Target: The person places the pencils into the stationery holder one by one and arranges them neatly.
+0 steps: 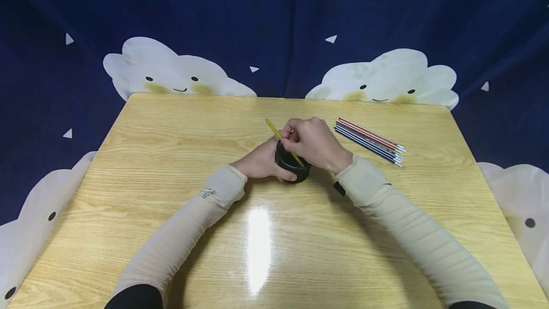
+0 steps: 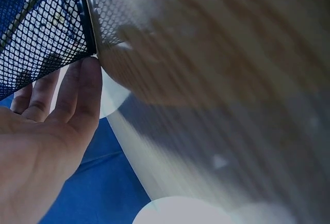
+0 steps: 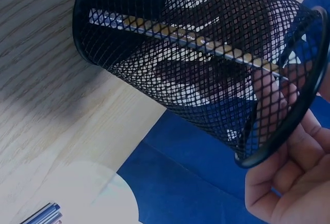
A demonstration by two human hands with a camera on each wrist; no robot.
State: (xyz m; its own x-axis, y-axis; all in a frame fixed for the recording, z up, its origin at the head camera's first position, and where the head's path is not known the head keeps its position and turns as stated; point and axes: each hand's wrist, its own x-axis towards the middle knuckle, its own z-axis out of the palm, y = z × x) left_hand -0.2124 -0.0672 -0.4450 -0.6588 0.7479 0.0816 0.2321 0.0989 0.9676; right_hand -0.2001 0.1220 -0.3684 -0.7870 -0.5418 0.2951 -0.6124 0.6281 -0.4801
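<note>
A black mesh pencil cup (image 1: 295,174) stands on the table, and my left hand (image 1: 260,160) holds it round the side, thumb at the front. In the left wrist view, the left fingers (image 2: 87,87) reach along the mesh near the cup's base. My right hand (image 1: 319,143) is over the cup's rim and pinches a yellow pencil (image 1: 273,128). The pencil slants, its upper end sticking out to the far left. Through the mesh in the right wrist view, the pencil (image 3: 191,39) runs down inside the cup, with its silvery end near the base.
Several red and dark striped pencils (image 1: 369,142) lie side by side on the wooden table (image 1: 180,128), right of the cup. A dark blue curtain (image 1: 274,23) with white clouds hangs behind the table's far edge.
</note>
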